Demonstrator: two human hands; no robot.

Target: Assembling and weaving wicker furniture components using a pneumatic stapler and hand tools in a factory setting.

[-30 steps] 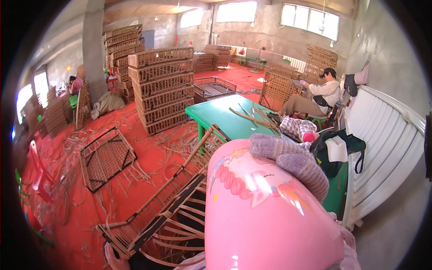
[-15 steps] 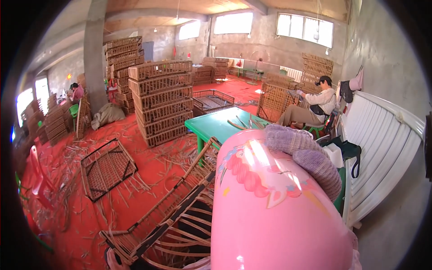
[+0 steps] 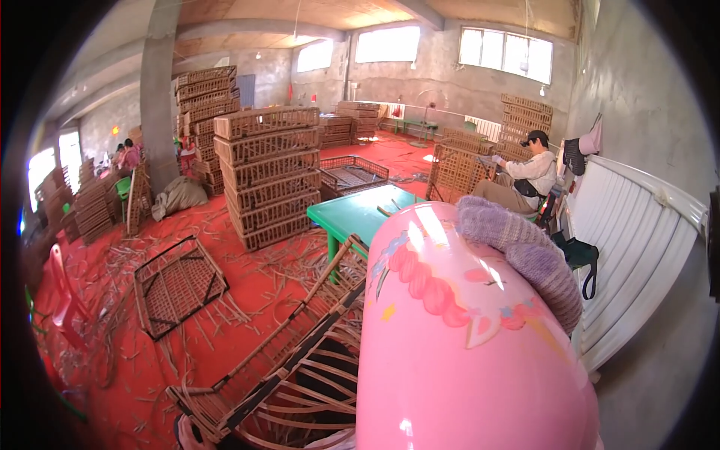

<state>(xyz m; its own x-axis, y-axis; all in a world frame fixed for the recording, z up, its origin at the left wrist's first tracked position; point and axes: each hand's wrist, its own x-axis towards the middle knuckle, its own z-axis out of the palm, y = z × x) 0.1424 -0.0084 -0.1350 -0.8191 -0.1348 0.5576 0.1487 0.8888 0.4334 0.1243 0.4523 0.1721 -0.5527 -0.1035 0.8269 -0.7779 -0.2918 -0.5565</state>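
Observation:
A glossy pink cup (image 3: 465, 360) with a painted unicorn on its side fills the lower right, raised close to the camera. My right hand (image 3: 525, 259), in a purple-grey knitted glove, wraps its fingers around the cup's far right side. Left of the cup, a partly woven cane crate (image 3: 300, 360) with a black band along its edge lies tilted in front of me. At the lower edge, my left hand (image 3: 193, 433) shows only in part, closed at the near corner of this crate. The cup hides the crate's right side.
A green table (image 3: 360, 217) stands beyond the cup. Stacked crates (image 3: 270, 180) rise behind it, and a flat crate panel (image 3: 181, 285) lies among cane scraps on the red floor. A person (image 3: 529, 172) sits working at far right, near a white radiator (image 3: 637, 255).
The cup and my right hand have shifted slightly up and to the right. The cup now covers more of the green table and its cane strips. My left hand has stayed in place.

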